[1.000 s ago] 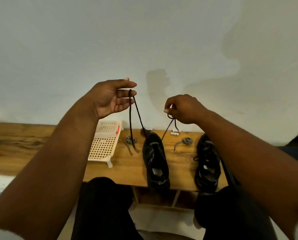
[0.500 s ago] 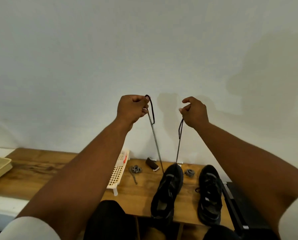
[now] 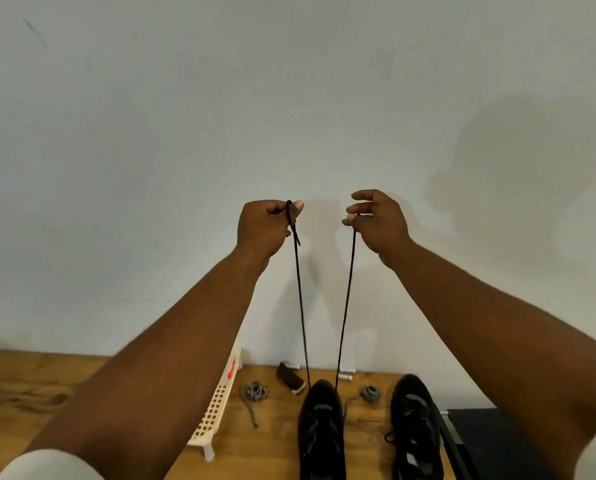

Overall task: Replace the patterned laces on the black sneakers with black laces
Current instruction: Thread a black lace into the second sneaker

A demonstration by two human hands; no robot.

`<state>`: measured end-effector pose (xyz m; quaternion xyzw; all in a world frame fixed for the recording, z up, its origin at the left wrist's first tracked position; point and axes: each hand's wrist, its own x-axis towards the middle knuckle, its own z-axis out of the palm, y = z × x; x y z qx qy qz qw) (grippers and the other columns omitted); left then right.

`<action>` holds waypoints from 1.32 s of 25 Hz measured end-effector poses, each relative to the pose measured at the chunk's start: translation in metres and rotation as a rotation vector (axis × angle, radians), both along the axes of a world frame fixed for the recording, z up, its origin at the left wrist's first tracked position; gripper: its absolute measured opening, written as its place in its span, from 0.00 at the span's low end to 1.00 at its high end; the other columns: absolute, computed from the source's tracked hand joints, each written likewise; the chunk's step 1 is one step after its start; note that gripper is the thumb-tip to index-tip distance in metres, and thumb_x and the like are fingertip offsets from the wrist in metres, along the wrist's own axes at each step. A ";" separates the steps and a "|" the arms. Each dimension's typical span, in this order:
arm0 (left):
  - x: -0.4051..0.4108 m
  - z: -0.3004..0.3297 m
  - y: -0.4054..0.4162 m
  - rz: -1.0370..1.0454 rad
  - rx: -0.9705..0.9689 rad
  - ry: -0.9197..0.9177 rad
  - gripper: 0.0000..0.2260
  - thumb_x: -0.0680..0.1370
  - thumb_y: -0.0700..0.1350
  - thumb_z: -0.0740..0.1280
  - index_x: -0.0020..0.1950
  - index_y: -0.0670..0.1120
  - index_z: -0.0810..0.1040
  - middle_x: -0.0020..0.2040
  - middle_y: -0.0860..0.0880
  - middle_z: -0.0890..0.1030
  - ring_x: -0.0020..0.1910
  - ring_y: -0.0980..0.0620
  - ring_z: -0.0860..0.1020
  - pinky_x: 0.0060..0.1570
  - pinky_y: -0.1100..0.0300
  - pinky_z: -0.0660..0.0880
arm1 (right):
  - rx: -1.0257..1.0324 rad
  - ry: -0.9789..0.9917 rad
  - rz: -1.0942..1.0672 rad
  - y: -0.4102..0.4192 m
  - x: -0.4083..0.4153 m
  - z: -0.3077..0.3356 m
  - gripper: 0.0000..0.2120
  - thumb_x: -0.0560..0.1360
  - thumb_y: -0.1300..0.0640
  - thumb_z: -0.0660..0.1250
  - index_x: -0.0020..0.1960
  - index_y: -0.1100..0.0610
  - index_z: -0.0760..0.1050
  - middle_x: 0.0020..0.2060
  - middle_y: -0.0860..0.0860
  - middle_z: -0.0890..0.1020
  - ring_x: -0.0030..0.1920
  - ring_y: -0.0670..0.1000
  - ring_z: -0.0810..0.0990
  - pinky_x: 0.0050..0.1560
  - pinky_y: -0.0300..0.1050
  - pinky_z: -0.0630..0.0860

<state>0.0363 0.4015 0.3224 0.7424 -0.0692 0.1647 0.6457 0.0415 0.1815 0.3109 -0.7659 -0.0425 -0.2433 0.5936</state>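
Both hands are raised high in front of the wall, each holding one end of the black lace (image 3: pixel 299 306) that is threaded through the sneaker (image 3: pixel 321 424) below. The left hand (image 3: pixel 263 228) is closed into a fist around its end, with a short tail of lace sticking out under the thumb. The right hand (image 3: pixel 376 220) pinches its end between thumb and fingertip, while the other fingers are spread loosely and hold nothing.

The two strands run almost straight down from the hands, drawing closer together until they meet at the toe end of the sneaker. They look taut. Holding the ends up side by side at about the same height is most likely a way to even out the two halves of the lace after the first pair of eyelets, so that neither side runs short later.

The sneaker lies on the wooden surface (image 3: pixel 30 393) with its long axis running away from the person and its toe toward the wall. A second sneaker (image 3: pixel 415 427) lies parallel just to its right; it looks laced in black, though the detail is dim.

Two coiled patterned laces (image 3: pixel 254 393) (image 3: pixel 371 393) lie on the surface, one on each side of the toe, apart from both shoes. A white perforated tray (image 3: pixel 217 410) stands at the left, and a small dark object (image 3: pixel 290 375) lies near the wall.
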 end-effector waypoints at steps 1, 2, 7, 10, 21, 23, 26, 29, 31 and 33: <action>0.005 0.014 -0.005 -0.014 0.016 -0.029 0.13 0.75 0.54 0.77 0.40 0.44 0.86 0.35 0.52 0.82 0.28 0.56 0.76 0.35 0.62 0.74 | -0.039 -0.007 0.012 0.000 0.003 0.014 0.17 0.75 0.69 0.70 0.59 0.53 0.78 0.49 0.55 0.85 0.47 0.54 0.87 0.51 0.46 0.82; 0.010 0.028 -0.008 -0.024 0.038 -0.061 0.13 0.75 0.54 0.77 0.40 0.45 0.86 0.36 0.52 0.83 0.28 0.56 0.77 0.35 0.62 0.75 | -0.107 -0.018 0.013 0.000 0.005 0.029 0.17 0.75 0.68 0.71 0.60 0.52 0.78 0.49 0.54 0.85 0.46 0.53 0.87 0.54 0.50 0.83; 0.023 0.072 -0.025 -0.050 0.124 -0.152 0.08 0.74 0.54 0.79 0.39 0.52 0.87 0.38 0.55 0.86 0.40 0.53 0.85 0.48 0.51 0.84 | -0.443 -0.074 -0.035 -0.001 0.004 0.073 0.32 0.76 0.64 0.73 0.74 0.43 0.68 0.64 0.48 0.78 0.41 0.42 0.85 0.49 0.34 0.77; 0.029 0.079 -0.028 -0.062 0.061 -0.131 0.08 0.73 0.52 0.79 0.40 0.49 0.87 0.40 0.52 0.87 0.39 0.52 0.83 0.50 0.49 0.83 | -0.351 -0.180 -0.018 0.007 0.007 0.076 0.39 0.76 0.68 0.71 0.77 0.39 0.62 0.68 0.47 0.74 0.52 0.43 0.86 0.60 0.47 0.81; 0.034 0.070 -0.014 0.013 0.285 -0.134 0.12 0.75 0.55 0.77 0.51 0.49 0.89 0.47 0.51 0.87 0.48 0.51 0.85 0.51 0.56 0.80 | -0.065 -0.229 -0.050 0.052 0.020 0.082 0.14 0.77 0.56 0.74 0.54 0.36 0.83 0.61 0.37 0.81 0.68 0.43 0.76 0.73 0.53 0.70; 0.031 0.073 -0.012 0.032 0.342 -0.174 0.14 0.75 0.55 0.77 0.56 0.49 0.88 0.52 0.51 0.87 0.53 0.52 0.84 0.53 0.59 0.77 | 0.096 -0.178 -0.011 0.057 0.016 0.084 0.20 0.76 0.59 0.75 0.60 0.37 0.78 0.51 0.45 0.88 0.60 0.46 0.83 0.70 0.51 0.74; 0.024 0.075 -0.014 0.019 0.358 -0.219 0.12 0.79 0.56 0.72 0.56 0.50 0.88 0.49 0.51 0.88 0.51 0.51 0.84 0.47 0.62 0.77 | 0.227 -0.137 0.003 0.061 0.008 0.087 0.25 0.76 0.60 0.75 0.71 0.50 0.73 0.43 0.48 0.88 0.49 0.47 0.87 0.59 0.44 0.77; 0.022 0.078 -0.019 -0.015 0.302 -0.222 0.11 0.80 0.55 0.72 0.54 0.50 0.88 0.49 0.52 0.88 0.50 0.53 0.83 0.47 0.61 0.76 | 0.248 -0.140 0.002 0.064 0.002 0.091 0.23 0.77 0.61 0.74 0.70 0.51 0.73 0.44 0.49 0.88 0.47 0.46 0.88 0.53 0.39 0.76; 0.023 0.079 -0.024 -0.022 0.289 -0.211 0.10 0.79 0.54 0.73 0.54 0.50 0.88 0.50 0.52 0.87 0.51 0.53 0.83 0.47 0.63 0.76 | 0.246 -0.148 -0.003 0.064 0.002 0.092 0.21 0.77 0.61 0.74 0.68 0.51 0.74 0.45 0.50 0.88 0.48 0.47 0.88 0.56 0.41 0.79; 0.022 0.081 -0.027 -0.016 0.304 -0.205 0.09 0.79 0.53 0.73 0.53 0.49 0.88 0.49 0.52 0.87 0.50 0.54 0.83 0.45 0.65 0.74 | 0.226 -0.146 -0.019 0.060 0.003 0.093 0.16 0.77 0.62 0.73 0.63 0.51 0.77 0.45 0.51 0.88 0.47 0.48 0.87 0.57 0.47 0.81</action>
